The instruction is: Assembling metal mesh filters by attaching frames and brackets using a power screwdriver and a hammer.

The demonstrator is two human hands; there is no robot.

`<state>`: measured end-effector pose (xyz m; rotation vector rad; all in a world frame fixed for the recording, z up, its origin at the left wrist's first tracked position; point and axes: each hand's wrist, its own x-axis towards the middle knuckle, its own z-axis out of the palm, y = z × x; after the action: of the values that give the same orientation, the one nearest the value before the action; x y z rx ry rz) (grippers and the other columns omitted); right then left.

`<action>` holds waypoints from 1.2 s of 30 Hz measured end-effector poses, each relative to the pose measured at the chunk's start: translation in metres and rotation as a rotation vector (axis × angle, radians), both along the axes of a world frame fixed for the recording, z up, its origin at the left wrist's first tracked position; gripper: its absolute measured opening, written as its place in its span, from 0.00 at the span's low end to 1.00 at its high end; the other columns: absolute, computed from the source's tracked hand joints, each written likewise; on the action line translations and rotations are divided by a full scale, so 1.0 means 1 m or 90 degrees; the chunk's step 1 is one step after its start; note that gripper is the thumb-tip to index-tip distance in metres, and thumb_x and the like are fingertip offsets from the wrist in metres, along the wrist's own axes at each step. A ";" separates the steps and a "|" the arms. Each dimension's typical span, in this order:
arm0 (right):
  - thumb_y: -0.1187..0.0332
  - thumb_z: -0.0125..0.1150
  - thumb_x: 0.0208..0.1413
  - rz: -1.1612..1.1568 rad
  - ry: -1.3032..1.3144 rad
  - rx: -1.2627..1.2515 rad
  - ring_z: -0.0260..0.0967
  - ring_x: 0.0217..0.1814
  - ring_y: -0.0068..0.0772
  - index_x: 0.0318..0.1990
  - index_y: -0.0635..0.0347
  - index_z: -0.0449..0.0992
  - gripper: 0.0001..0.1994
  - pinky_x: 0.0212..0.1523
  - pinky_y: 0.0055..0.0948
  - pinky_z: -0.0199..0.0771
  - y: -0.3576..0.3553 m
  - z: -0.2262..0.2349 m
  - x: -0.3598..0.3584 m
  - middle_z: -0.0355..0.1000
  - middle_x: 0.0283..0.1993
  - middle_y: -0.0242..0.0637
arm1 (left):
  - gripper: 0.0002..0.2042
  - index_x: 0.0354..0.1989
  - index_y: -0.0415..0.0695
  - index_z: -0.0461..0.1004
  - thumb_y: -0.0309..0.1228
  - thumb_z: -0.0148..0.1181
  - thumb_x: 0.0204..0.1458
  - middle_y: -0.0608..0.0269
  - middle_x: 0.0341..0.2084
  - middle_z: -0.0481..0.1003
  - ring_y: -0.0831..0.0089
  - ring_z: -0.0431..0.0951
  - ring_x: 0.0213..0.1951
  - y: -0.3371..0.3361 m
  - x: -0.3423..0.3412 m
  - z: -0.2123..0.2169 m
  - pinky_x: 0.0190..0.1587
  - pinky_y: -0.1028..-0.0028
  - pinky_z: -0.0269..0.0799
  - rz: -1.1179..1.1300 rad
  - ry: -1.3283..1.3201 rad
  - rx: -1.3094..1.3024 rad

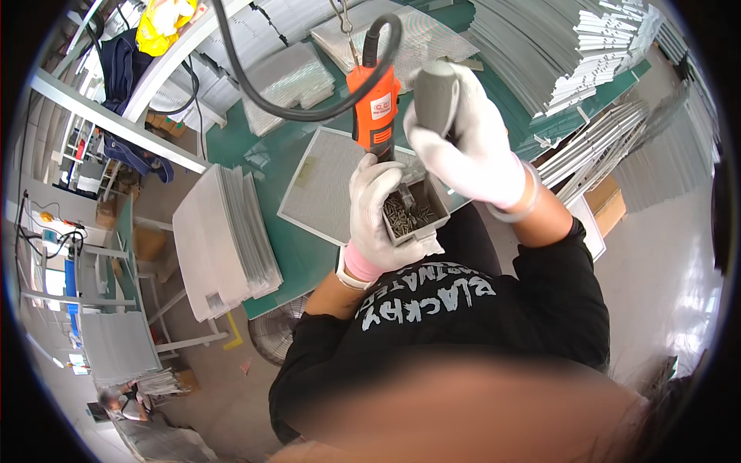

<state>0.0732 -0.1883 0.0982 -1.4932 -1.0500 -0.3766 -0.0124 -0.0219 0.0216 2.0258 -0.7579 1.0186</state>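
Observation:
My left hand, in a white glove, is closed around a small grey open-topped box of loose screws. Beside and above it is my right hand, also gloved, gripping a grey rounded object whose kind I cannot make out. An orange electric screwdriver hangs from a hook and chain, its lower end right by my left fingertips; whether they touch I cannot tell. Behind the box, a flat framed mesh panel lies on the green tabletop.
A thick black cable loops over the table. Stacked pale panels stand at the left edge, with wrapped stacks behind. Many white frame strips are piled at far right. A floor fan is below the table's near left corner.

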 end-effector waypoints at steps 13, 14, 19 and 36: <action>0.76 0.65 0.51 0.239 -0.374 0.312 0.65 0.14 0.32 0.53 0.68 0.60 0.25 0.13 0.30 0.63 -0.014 -0.021 -0.028 0.72 0.25 0.43 | 0.42 0.59 0.37 0.62 0.48 0.73 0.39 0.50 0.49 0.71 0.52 0.72 0.52 -0.001 0.004 -0.004 0.65 0.46 0.54 0.004 -0.016 -0.043; 0.73 0.65 0.53 0.200 -0.441 0.304 0.62 0.13 0.29 0.49 0.66 0.61 0.21 0.10 0.29 0.59 -0.013 -0.027 -0.028 0.71 0.23 0.40 | 0.42 0.59 0.37 0.62 0.48 0.73 0.39 0.50 0.49 0.71 0.52 0.72 0.52 -0.001 0.005 -0.003 0.65 0.46 0.54 0.004 -0.017 -0.042; 0.68 0.65 0.55 0.203 -0.601 0.162 0.58 0.14 0.22 0.40 0.55 0.57 0.18 0.14 0.24 0.57 -0.024 -0.037 -0.029 0.74 0.24 0.42 | 0.40 0.58 0.37 0.63 0.44 0.72 0.37 0.51 0.48 0.71 0.52 0.72 0.50 0.000 0.003 -0.006 0.64 0.45 0.54 0.029 0.002 -0.029; 0.68 0.67 0.50 0.294 -0.431 0.005 0.64 0.17 0.30 0.28 0.59 0.69 0.11 0.22 0.27 0.67 -0.034 -0.016 -0.021 0.73 0.27 0.38 | 0.40 0.59 0.38 0.63 0.43 0.71 0.37 0.49 0.47 0.71 0.53 0.72 0.49 -0.001 -0.004 0.001 0.65 0.47 0.54 0.063 0.002 0.026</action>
<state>0.0525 -0.2222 0.0819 -1.0752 -1.8777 -0.5678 -0.0159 -0.0225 0.0226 2.1179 -0.6882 1.0635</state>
